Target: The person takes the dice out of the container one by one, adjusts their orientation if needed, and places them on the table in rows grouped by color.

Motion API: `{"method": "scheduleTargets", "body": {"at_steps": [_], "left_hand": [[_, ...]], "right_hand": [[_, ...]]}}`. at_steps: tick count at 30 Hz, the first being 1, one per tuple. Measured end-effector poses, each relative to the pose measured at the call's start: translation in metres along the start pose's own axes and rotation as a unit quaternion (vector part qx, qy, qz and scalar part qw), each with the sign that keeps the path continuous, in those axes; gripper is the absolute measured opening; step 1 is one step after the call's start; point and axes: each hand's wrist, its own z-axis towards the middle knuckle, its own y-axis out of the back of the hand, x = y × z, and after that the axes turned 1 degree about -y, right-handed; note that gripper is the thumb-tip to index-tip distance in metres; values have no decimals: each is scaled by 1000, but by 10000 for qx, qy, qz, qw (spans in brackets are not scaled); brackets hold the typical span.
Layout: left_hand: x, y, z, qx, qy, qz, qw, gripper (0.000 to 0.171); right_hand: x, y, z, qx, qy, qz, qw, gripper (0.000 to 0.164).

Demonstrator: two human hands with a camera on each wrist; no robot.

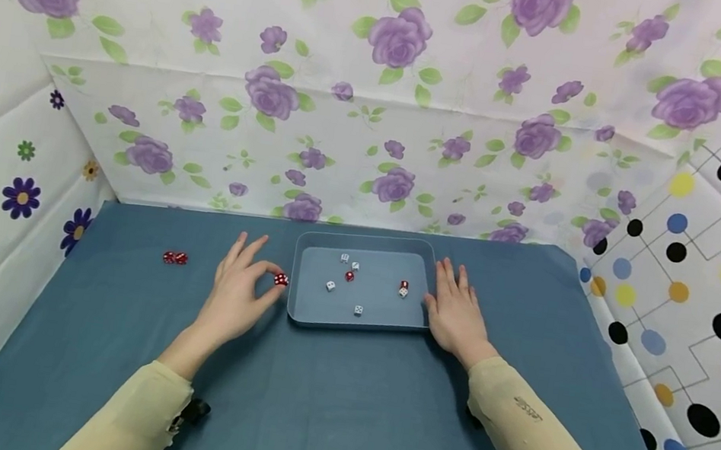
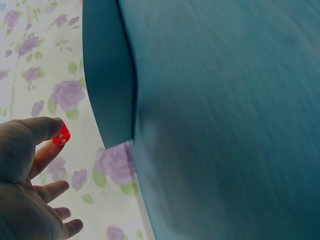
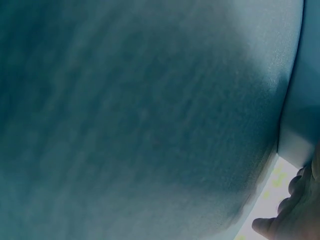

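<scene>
Between thumb and forefinger, my left hand [image 1: 233, 292] pinches a red die [image 1: 280, 279] with white dots, just outside the left rim of a blue-grey tray [image 1: 319, 321]. The left wrist view shows the same red die [image 2: 62, 135] at the fingertips, the other fingers spread. My right hand [image 1: 457, 312] lies with straight fingers along the tray's right rim, holding nothing. Inside the tray are several white dice, one of them a white die [image 1: 358, 310] near the front, and two red dice, one a red die [image 1: 349, 276] left of centre.
Two more red dice [image 1: 175, 258] sit side by side on the blue tablecloth [image 1: 335, 406], left of my left hand. A flowered cloth wall [image 1: 346, 131] rises behind the table, with patterned cloth at both sides.
</scene>
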Motion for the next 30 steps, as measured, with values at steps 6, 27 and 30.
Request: {"method": "scheduleTargets", "body": {"at_steps": [6, 27, 30], "left_hand": [[14, 9, -5, 43, 40, 76, 10000, 20], [79, 49, 3, 349, 417, 818, 9952, 21], [90, 52, 5, 407, 569, 927, 9932, 22]], "right_hand": [[1, 0, 0, -12, -3, -31, 10000, 72], [0, 0, 1, -72, 27, 0, 10000, 71], [0, 0, 1, -45, 4, -7, 10000, 71]]}}
